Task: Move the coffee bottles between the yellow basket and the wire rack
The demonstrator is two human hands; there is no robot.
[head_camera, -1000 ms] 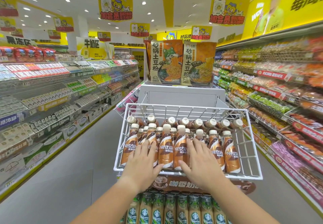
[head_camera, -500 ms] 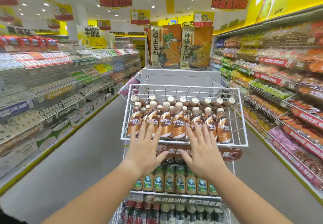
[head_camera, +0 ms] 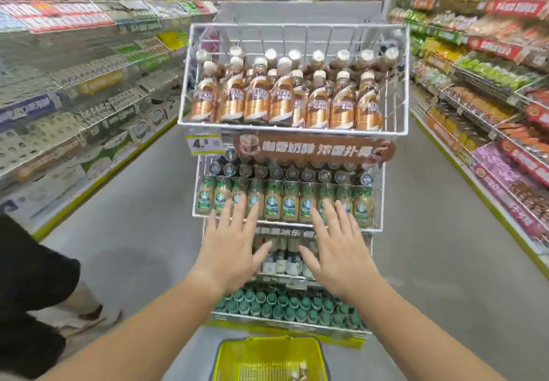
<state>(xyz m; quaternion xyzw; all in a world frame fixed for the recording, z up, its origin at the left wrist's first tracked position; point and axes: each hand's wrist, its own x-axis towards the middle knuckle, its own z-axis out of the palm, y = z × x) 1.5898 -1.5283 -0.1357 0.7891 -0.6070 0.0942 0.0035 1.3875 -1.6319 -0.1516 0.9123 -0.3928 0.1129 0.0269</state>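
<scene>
While both hands hover empty with fingers spread, the left hand [head_camera: 230,250] and right hand [head_camera: 337,251] sit in front of the middle tiers of the white wire rack [head_camera: 405,83], touching nothing. The brown-and-cream plastic coffee bottles with pale caps [head_camera: 282,98] stand upright in packed rows in the rack's top basket, well above the hands. The yellow plastic mesh basket [head_camera: 269,357] rests on the grey floor [head_camera: 445,261] directly below, at the rack's foot; it looks nearly empty, though something small lies at its lower edge, too cut off to identify.

The step in hand appears to be the transition between rack and basket. To do it well, each bottle is best gripped around its body, lifted clear of the top basket's front rim [head_camera: 292,129], then lowered vertically so it does not strike the green-labelled bottles [head_camera: 289,205] on the tier beneath.

Open aisle floor lies on both sides of the rack. Another person's dark clothing and foot [head_camera: 38,291] occupy the left edge, narrowing the room there.
</scene>
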